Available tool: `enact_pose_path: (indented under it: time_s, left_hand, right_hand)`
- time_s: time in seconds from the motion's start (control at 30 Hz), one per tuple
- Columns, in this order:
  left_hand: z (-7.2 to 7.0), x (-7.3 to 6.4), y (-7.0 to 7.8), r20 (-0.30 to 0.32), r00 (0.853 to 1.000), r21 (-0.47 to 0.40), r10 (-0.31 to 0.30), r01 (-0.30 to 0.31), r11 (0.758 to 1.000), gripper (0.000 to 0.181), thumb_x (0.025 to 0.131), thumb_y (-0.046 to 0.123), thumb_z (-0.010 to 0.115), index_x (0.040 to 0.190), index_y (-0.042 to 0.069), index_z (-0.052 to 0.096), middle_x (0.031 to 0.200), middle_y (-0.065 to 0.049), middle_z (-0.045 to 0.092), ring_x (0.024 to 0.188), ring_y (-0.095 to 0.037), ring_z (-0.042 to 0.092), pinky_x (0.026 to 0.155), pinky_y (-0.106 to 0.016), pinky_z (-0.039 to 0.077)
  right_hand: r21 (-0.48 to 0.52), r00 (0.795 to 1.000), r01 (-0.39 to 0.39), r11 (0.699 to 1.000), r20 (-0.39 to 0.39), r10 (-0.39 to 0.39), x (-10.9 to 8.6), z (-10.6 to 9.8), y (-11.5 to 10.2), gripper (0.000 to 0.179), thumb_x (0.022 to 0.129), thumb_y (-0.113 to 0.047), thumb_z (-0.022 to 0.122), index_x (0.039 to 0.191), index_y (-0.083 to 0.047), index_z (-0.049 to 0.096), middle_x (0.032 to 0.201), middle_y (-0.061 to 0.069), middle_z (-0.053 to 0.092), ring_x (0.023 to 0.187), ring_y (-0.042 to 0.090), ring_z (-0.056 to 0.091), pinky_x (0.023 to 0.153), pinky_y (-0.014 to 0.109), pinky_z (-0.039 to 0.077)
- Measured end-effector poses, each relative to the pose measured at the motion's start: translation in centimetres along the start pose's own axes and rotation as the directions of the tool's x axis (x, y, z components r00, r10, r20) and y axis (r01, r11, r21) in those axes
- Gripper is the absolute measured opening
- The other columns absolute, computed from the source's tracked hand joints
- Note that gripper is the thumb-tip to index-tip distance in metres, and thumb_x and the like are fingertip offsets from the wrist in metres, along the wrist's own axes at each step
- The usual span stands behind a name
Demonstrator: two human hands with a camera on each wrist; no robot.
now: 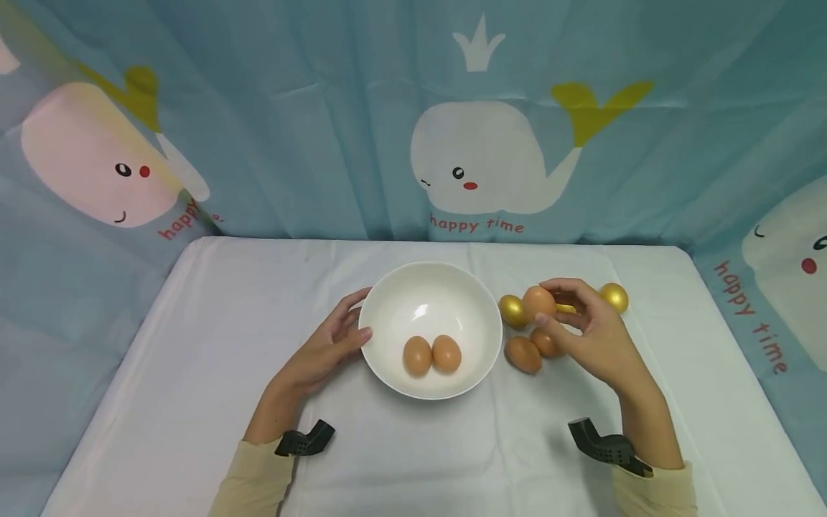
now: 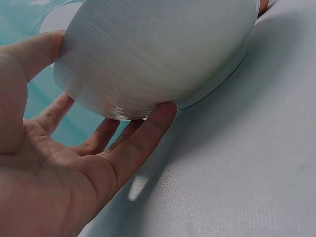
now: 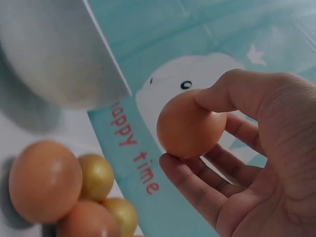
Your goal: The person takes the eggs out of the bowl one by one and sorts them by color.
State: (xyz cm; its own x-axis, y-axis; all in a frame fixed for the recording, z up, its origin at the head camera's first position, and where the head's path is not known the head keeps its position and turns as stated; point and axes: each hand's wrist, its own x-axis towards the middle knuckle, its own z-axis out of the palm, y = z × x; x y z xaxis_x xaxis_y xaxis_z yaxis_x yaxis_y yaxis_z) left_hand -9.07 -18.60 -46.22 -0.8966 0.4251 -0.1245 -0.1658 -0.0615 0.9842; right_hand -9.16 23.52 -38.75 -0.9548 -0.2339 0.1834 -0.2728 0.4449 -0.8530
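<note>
Two brown eggs (image 1: 431, 355) lie side by side in the white bowl (image 1: 426, 280). At the bowl's left side, my left hand (image 1: 329, 345) holds it, thumb at the rim and fingertips against the outer wall. My right hand (image 1: 591, 334) pinches another brown egg (image 3: 187, 126) between thumb and fingers, raised above the eggs to the right of the bowl. Beneath it on the table are two brown eggs (image 1: 523, 355) and a golden egg (image 1: 512, 311). A second golden egg (image 3: 121, 217) is partly hidden behind the right hand in the head view.
Another golden egg (image 1: 614, 296) lies right of the right hand. A white cloth covers the table (image 1: 194, 373). Behind it hangs a blue curtain (image 1: 310, 158) printed with whales. Both wrists carry a black camera mount (image 1: 604, 445).
</note>
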Motion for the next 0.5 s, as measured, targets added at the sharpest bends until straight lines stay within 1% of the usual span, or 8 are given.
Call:
enact_pose_path:
  time_s: [0.17, 0.3, 0.4, 0.5]
  left_hand:
    - [0.0, 0.0, 0.2, -0.003, 1.0, 0.007, 0.001, -0.001, 1.0, 0.07, 0.107, 0.013, 0.06, 0.166, 0.028, 0.026, 0.164, -0.016, 0.04, 0.131, -0.016, 0.063, 0.099, -0.035, 0.059]
    - [0.0, -0.1, 0.2, -0.004, 1.0, 0.007, -0.002, 0.002, 1.0, 0.07, 0.107, 0.012, 0.06, 0.166, 0.028, 0.026, 0.164, -0.016, 0.04, 0.129, -0.016, 0.064, 0.099, -0.035, 0.059]
    - [0.1, 0.0, 0.3, -0.002, 1.0, 0.01, 0.0, 0.0, 1.0, 0.07, 0.106, 0.013, 0.06, 0.166, 0.028, 0.026, 0.164, -0.016, 0.041, 0.13, -0.016, 0.064, 0.099, -0.035, 0.059]
    - [0.1, 0.0, 0.1, 0.004, 1.0, 0.003, 0.005, -0.005, 1.0, 0.07, 0.106, 0.013, 0.06, 0.166, 0.027, 0.026, 0.164, -0.016, 0.04, 0.129, -0.016, 0.064, 0.098, -0.035, 0.059]
  right_hand:
    - [-0.063, 1.0, -0.014, 0.998, 0.003, 0.014, -0.2, -0.6, 0.6, 0.042, 0.099, -0.011, 0.075, 0.138, -0.009, 0.061, 0.136, 0.006, 0.062, 0.122, -0.005, 0.058, 0.095, 0.006, 0.051]
    - [-0.085, 0.999, -0.034, 0.996, -0.004, 0.034, -0.5, -1.1, 1.1, 0.043, 0.098, -0.012, 0.076, 0.138, -0.008, 0.06, 0.136, 0.005, 0.062, 0.121, -0.009, 0.057, 0.094, 0.004, 0.05]
    - [-0.096, 0.999, -0.033, 0.995, -0.016, 0.031, -0.6, -1.4, 1.5, 0.043, 0.098, -0.01, 0.076, 0.138, -0.007, 0.06, 0.134, 0.002, 0.061, 0.118, -0.008, 0.058, 0.093, 0.004, 0.05]
    - [-0.116, 0.999, -0.032, 0.993, -0.013, 0.031, -0.8, -1.8, 2.0, 0.044, 0.098, -0.012, 0.076, 0.139, -0.007, 0.06, 0.133, -0.001, 0.061, 0.118, -0.008, 0.059, 0.093, 0.004, 0.05]
